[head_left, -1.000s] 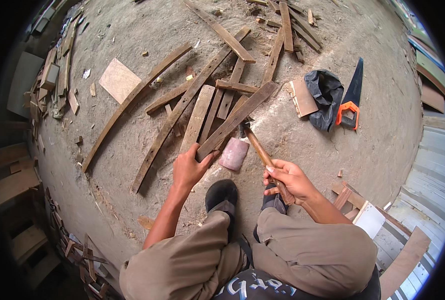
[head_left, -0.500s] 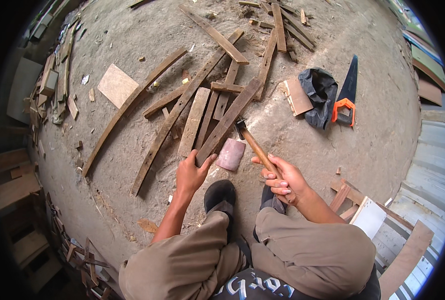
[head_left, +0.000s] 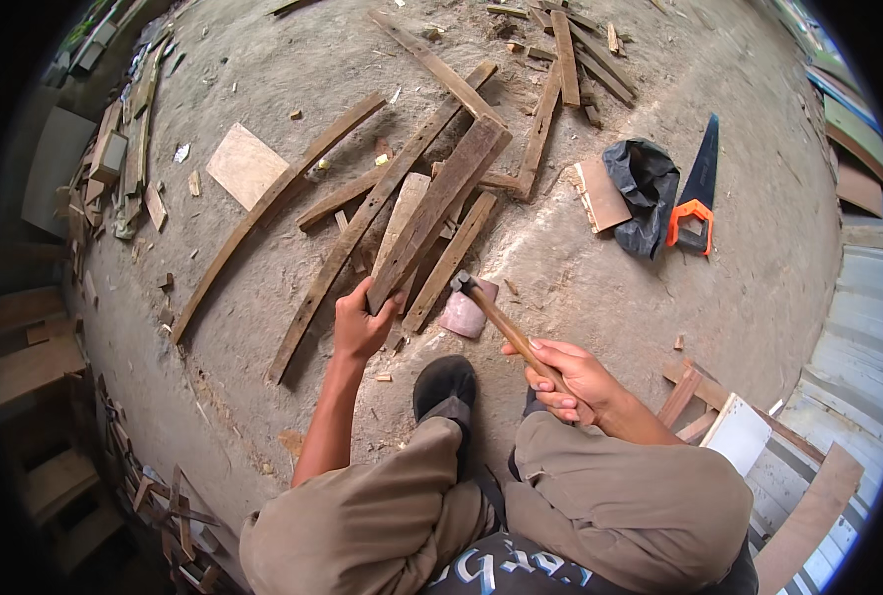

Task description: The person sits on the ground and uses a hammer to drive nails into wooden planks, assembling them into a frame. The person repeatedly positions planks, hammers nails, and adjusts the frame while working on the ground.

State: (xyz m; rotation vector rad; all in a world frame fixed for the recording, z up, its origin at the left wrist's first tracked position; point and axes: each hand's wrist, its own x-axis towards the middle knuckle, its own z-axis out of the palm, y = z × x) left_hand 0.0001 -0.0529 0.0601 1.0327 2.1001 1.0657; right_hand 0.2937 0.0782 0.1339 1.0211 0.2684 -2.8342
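Plank [head_left: 441,213] swung leftward since half a second ago, baring a batten [head_left: 451,263] on the ground; hammer [head_left: 506,325] drawn back, its head now overlapping the pink block [head_left: 464,315] in view. Left hand [head_left: 362,322] wraps the plank's near end; right hand [head_left: 572,382] grips the hammer's wooden handle. Plank: dark brown, straight, weathered, slanting away above the lying battens. Hammer: dark head, brown handle.

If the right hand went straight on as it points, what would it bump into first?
Probably the pink block ahead of the right hand, partly hidden by the hammer; depth is unclear, so the hand might pass above.
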